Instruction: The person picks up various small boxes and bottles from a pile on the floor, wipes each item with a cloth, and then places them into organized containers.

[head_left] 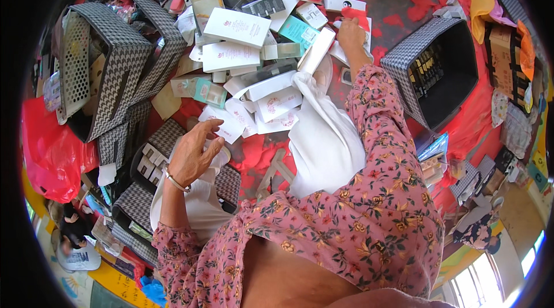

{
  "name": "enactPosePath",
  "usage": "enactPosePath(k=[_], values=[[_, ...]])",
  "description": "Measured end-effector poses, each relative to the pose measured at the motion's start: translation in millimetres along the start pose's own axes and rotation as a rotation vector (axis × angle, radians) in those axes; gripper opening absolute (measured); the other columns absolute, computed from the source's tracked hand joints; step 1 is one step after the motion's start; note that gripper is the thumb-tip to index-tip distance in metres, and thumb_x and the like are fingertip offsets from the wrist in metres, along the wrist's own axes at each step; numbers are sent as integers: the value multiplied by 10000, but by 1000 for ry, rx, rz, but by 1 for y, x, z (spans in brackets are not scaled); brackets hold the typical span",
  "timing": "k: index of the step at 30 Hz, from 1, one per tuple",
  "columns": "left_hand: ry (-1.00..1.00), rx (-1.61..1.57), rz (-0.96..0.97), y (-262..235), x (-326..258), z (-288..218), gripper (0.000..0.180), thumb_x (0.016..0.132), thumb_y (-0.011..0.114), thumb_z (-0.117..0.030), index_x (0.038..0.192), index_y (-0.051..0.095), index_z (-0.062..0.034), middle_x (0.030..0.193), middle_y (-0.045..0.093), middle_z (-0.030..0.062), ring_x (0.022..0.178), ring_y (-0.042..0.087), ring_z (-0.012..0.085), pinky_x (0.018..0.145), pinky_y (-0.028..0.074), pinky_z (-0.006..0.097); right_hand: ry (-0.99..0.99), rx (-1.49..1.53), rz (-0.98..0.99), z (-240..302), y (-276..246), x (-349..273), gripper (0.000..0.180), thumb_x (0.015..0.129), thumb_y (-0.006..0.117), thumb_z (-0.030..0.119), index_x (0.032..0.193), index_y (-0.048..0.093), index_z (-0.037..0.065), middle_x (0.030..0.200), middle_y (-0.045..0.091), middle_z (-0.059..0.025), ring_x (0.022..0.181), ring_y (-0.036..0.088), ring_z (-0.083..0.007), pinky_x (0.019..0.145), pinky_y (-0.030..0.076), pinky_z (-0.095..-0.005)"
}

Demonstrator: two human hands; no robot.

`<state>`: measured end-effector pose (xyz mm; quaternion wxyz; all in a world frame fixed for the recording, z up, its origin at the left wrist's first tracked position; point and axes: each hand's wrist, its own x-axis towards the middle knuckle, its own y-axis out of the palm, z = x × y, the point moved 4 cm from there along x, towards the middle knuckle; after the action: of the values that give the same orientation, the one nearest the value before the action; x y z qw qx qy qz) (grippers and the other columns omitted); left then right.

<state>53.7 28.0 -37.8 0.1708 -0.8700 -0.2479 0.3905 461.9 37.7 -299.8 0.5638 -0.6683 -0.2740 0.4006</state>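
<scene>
My right hand [352, 35] reaches forward into the far right of a heap of small cartons. Its fingers are bent together over a white and red patch, and whatever they grip is hidden under them. Just beyond it lies a white box with a dark round mark [344, 4]. A long white box [316, 51] leans at an angle to its left, near my knee. My left hand [196, 155], with a bracelet at the wrist, hovers over my left leg, empty, fingers loosely apart. Ahead of it are white printed cartons [231, 57] and a teal-and-clear package [210, 93].
Houndstooth-patterned bins stand at the left [118, 48] and right [398, 57]; the right one has dark packages inside. A red plastic bag [49, 152] sits at far left. Red scraps [257, 155] litter the floor. Another person [479, 224] is at the lower right.
</scene>
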Motion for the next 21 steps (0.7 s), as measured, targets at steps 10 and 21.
enactPosePath(k=[10, 21], values=[[-16, 36, 20, 4, 1, -6, 347, 797, 565, -193, 1079, 518, 4, 1013, 556, 164, 840, 564, 267, 729, 450, 343, 190, 77, 86, -15, -8, -15, 387, 722, 609, 205, 1034, 499, 3, 1045, 520, -174, 854, 611, -307, 715, 512, -359], [-12, 105, 18, 2, -9, 1, 339, 804, 547, -186, 1101, 503, -28, 1002, 554, 153, 860, 564, 263, 742, 452, 345, 248, 433, -17, -36, 14, -9, 451, 629, 643, 401, 907, 607, 48, 902, 611, -204, 868, 578, -365, 746, 452, -441]])
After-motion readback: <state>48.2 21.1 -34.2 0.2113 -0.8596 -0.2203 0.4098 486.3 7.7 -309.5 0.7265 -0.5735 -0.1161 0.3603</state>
